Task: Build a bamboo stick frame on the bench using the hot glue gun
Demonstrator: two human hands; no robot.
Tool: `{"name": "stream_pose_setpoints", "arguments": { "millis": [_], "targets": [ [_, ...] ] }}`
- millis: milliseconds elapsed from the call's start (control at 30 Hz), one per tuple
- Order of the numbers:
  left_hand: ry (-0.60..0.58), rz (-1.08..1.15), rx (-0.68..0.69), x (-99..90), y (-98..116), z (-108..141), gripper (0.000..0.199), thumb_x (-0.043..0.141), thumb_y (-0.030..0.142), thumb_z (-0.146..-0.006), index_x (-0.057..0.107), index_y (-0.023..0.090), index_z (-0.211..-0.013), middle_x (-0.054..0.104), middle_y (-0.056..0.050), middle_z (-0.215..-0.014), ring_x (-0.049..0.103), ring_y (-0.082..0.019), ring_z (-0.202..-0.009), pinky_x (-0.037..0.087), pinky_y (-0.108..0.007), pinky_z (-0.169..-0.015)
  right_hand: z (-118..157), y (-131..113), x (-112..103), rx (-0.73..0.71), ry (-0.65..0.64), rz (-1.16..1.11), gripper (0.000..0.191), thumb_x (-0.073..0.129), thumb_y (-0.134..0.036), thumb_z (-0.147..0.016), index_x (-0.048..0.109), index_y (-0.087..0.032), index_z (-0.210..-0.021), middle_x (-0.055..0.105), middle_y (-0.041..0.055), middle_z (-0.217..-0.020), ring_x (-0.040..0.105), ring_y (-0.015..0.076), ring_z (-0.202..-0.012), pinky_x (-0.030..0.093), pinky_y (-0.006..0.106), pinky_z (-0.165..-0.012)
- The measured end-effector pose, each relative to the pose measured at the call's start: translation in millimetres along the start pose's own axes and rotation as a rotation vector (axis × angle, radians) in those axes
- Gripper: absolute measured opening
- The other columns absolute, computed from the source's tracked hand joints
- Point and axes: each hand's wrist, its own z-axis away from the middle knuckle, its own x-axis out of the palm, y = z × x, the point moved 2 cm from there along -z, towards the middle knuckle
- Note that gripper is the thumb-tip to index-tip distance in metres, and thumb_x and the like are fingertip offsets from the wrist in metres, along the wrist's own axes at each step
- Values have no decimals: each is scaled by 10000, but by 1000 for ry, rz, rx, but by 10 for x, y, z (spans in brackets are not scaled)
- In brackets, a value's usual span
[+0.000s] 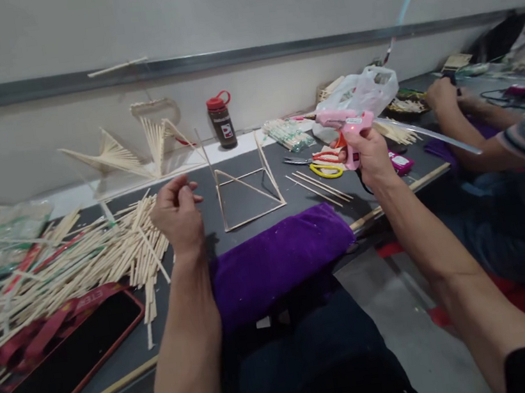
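Observation:
My right hand (369, 155) is wrapped round the handle of a pink hot glue gun (347, 121), held over the table with its nozzle pointing left. A long clear glue stick (428, 131) sticks out of its back. My left hand (180, 210) hovers left of a frame of thin wooden sticks (254, 217), its fingers loosely curled and no object visible in them. That frame stands on the dark table, with a square base, a diagonal and upright sticks. Several loose sticks (322, 185) lie right of it, beside yellow-handled scissors (327, 170) and red-handled pliers (303, 160).
A heap of sticks (87, 258) and a phone (67, 370) lie at left. Near the table edge is a purple cloth (279, 252). Behind stand fan-shaped stick models (114, 153), a red-capped bottle (223, 124) and a plastic bag (369, 89). A co-worker's arm (466, 124) is at right.

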Motion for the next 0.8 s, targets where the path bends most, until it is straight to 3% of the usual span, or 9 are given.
{"name": "stream_pose_setpoints", "arguments": {
  "millis": [133,200,300,400,467,567,667,700,800],
  "targets": [
    [-122,42,180,59,386,544,251,601,249,-867,734,212,-1076,748,-20,-851,653,-110,-632,532,-224,-598,29,20,-151,8,7,8,450,666,-640,-746,553,-262,-963,689,26,-854,578,131,-591,468,281,-541],
    [-319,45,201,135,606,812,232,608,232,-862,755,232,-1041,746,-6,-800,653,-122,-595,547,-250,-596,34,51,-205,15,-3,11,460,676,-645,-735,541,-266,-959,679,17,-852,571,127,-591,468,278,-545],
    [-762,85,216,268,945,1137,231,580,207,-876,774,267,-987,732,7,-706,680,-151,-594,551,-262,-577,47,108,-284,30,-1,-37,499,723,-632,-694,521,-267,-967,661,-4,-842,559,110,-569,462,266,-536],
    [-1462,188,338,365,1234,1468,249,585,146,-887,770,246,-1020,784,-15,-815,727,-145,-685,566,-243,-665,88,166,-363,48,-1,-102,540,773,-615,-652,509,-262,-965,648,-26,-796,543,96,-532,441,250,-495],
    [-1729,266,404,376,1343,1657,268,546,111,-912,761,204,-1044,799,-35,-888,748,-145,-773,566,-230,-737,129,199,-403,56,-24,-138,525,790,-585,-653,521,-256,-960,655,-28,-769,543,95,-521,422,240,-467],
    [-1971,320,463,399,1384,1866,199,567,179,-961,747,182,-1044,802,-31,-898,753,-143,-796,556,-211,-741,191,233,-439,58,-46,-178,470,798,-532,-673,539,-254,-950,676,-29,-759,553,91,-511,413,228,-444],
    [-1981,209,492,566,1312,1889,197,577,294,-1003,733,181,-1047,801,-35,-951,755,-146,-870,552,-210,-783,230,250,-449,64,-39,-194,453,805,-505,-679,546,-258,-956,682,-38,-759,558,82,-503,429,218,-440],
    [-1902,102,523,677,1259,1846,222,548,298,-1017,732,178,-1047,796,-49,-1006,752,-159,-923,552,-227,-817,236,254,-448,66,-40,-195,454,808,-500,-679,548,-257,-961,685,-39,-762,559,80,-502,435,218,-442],
    [-1430,-528,721,1128,1007,1602,273,484,168,-992,735,161,-1098,758,-118,-1078,737,-251,-957,546,-328,-739,250,267,-438,67,-45,-201,448,810,-482,-678,561,-243,-963,701,-32,-770,562,78,-497,443,217,-443]
  ]
}}
